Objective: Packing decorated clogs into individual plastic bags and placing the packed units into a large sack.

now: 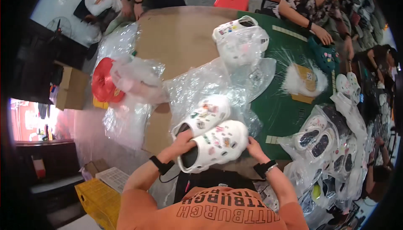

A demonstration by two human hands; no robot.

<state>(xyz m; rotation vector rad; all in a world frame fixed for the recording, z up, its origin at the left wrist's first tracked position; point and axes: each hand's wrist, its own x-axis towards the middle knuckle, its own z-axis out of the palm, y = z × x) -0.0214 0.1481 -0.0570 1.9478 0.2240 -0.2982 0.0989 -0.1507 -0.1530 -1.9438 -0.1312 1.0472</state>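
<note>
I hold a pair of white clogs [214, 139] studded with small coloured charms, side by side, toes pointing away to the right. My left hand [181, 145] grips the heel end of the pair. My right hand [255, 148] touches the toe of the nearer clog. Behind the clogs a crumpled clear plastic bag [197, 88] lies on the brown table [180, 36]. Both my wrists wear black bands.
Another white clog pair in plastic [240, 40] lies farther back. A red item in plastic [105, 81] sits at left. Bagged clogs [323, 139] pile at right on a green mat [281, 108]. A person across handles a teal clog [325, 55]. Yellow crates [98, 198] stand lower left.
</note>
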